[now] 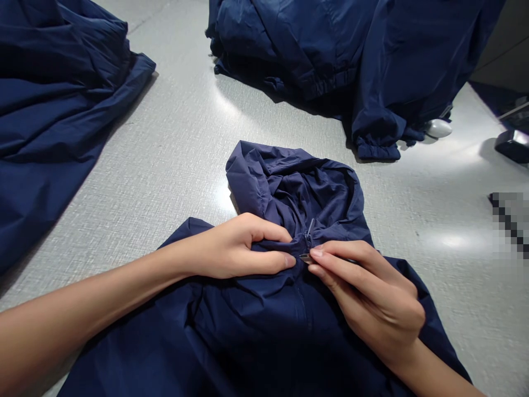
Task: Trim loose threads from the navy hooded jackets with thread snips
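Observation:
A navy hooded jacket (pixel 264 320) lies in front of me, its hood (pixel 252 176) spread open toward the far side. My left hand (pixel 235 248) pinches the fabric at the neckline between thumb and fingers, just left of the zipper. At the top of that zipper, a zipper pull (pixel 311 227) sticks up. In my right hand (pixel 372 292) are small thread snips (pixel 306 258), mostly covered by the fingers. Their metal tip points left, at the collar right below the zipper pull and close to my left thumb.
More navy garments lie around: one pile (pixel 53 110) at the left, another heap (pixel 289 49) at the back. A shiny pale rounded object (pixel 438 128) and a dark object (pixel 512 144) are on the right of the light grey table (pixel 173 127). A blurred patch covers the right edge.

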The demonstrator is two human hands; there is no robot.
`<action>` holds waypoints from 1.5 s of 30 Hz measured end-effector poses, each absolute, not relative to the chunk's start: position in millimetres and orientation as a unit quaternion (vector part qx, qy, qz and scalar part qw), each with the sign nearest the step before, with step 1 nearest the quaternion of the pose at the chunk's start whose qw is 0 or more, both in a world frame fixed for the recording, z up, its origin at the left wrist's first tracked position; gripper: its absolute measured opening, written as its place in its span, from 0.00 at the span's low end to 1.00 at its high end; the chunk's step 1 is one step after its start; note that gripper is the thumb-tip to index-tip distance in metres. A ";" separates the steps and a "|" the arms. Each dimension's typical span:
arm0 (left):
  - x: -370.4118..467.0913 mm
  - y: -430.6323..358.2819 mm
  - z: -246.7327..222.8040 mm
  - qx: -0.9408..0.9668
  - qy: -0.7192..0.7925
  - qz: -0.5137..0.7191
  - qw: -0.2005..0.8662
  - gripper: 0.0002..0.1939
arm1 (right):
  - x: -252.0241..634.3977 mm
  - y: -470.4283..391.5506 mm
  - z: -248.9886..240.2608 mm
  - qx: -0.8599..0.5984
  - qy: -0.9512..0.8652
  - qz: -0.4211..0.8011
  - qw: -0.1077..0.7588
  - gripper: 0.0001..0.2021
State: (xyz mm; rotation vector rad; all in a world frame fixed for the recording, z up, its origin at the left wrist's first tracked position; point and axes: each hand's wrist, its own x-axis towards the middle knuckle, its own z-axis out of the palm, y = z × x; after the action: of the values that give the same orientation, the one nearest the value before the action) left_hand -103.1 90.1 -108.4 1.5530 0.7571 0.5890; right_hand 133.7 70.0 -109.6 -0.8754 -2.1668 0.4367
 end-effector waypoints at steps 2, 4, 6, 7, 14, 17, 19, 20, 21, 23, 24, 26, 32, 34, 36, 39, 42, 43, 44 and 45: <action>-102.7 90.0 -108.2 0.673 0.328 0.252 0.613 0.14 | 134.0 70.8 -109.7 -0.337 -0.846 0.179 0.373 0.20; -102.5 90.0 -108.1 0.673 0.328 0.248 0.615 0.14 | 134.3 71.3 -109.5 -0.331 -0.847 0.184 0.373 0.20; -102.5 90.1 -108.1 0.672 0.328 0.246 0.616 0.14 | 134.4 71.4 -109.0 -0.329 -0.848 0.184 0.371 0.20; -102.7 90.2 -108.1 0.671 0.329 0.247 0.617 0.14 | 134.3 71.2 -108.8 -0.329 -0.849 0.183 0.371 0.20; -102.2 89.8 -107.7 0.656 0.329 0.260 0.628 0.14 | 134.6 70.8 -109.4 -0.330 -0.847 0.172 0.380 0.19; -101.2 89.6 -106.8 0.647 0.339 0.265 0.630 0.13 | 135.9 70.6 -111.4 -0.334 -0.841 0.185 0.382 0.15; -100.7 89.3 -106.1 0.641 0.350 0.271 0.627 0.11 | 135.7 70.1 -112.3 -0.345 -0.834 0.202 0.379 0.13; -100.5 89.1 -105.8 0.640 0.354 0.276 0.624 0.10 | 135.2 69.8 -112.4 -0.351 -0.832 0.212 0.374 0.12; -100.3 88.8 -105.6 0.639 0.358 0.281 0.620 0.09 | 134.2 69.5 -112.2 -0.355 -0.831 0.220 0.369 0.11; -100.1 88.1 -105.4 0.641 0.359 0.289 0.614 0.08 | 131.6 69.0 -111.0 -0.357 -0.831 0.233 0.359 0.10; -99.9 87.8 -105.4 0.644 0.356 0.290 0.612 0.08 | 130.1 68.8 -110.2 -0.356 -0.831 0.236 0.356 0.10; -99.5 87.5 -105.6 0.651 0.346 0.290 0.610 0.07 | 127.3 68.6 -108.7 -0.359 -0.830 0.242 0.352 0.10; -96.2 86.4 -110.0 0.689 0.309 0.328 0.568 0.04 | 121.1 68.5 -107.5 -0.388 -0.809 0.257 0.360 0.05; -95.0 85.2 -112.8 0.709 0.308 0.358 0.523 0.02 | 120.0 68.7 -107.1 -0.396 -0.801 0.270 0.359 0.05; -94.5 83.8 -115.1 0.722 0.306 0.380 0.491 0.02 | 119.5 69.1 -106.6 -0.399 -0.796 0.286 0.354 0.05; -94.4 82.7 -116.0 0.727 0.281 0.385 0.494 0.02 | 119.6 69.9 -105.2 -0.396 -0.791 0.303 0.353 0.06; -94.5 82.9 -114.0 0.730 0.274 0.376 0.501 0.01 | 119.5 70.8 -103.3 -0.401 -0.784 0.312 0.356 0.05; -94.4 83.0 -113.2 0.732 0.277 0.372 0.499 0.01 | 119.3 71.1 -102.6 -0.406 -0.781 0.312 0.357 0.05; -94.3 83.1 -112.5 0.734 0.282 0.368 0.497 0.02 | 118.9 71.3 -102.1 -0.411 -0.779 0.310 0.359 0.05; -94.2 83.0 -112.0 0.736 0.286 0.362 0.496 0.03 | 118.5 71.5 -101.7 -0.415 -0.777 0.306 0.361 0.05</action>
State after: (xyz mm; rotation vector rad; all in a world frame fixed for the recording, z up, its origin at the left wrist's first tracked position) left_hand -94.2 83.0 -112.0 1.7833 0.6930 0.8760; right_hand 118.5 71.5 -101.7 -1.0682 -2.0034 0.7878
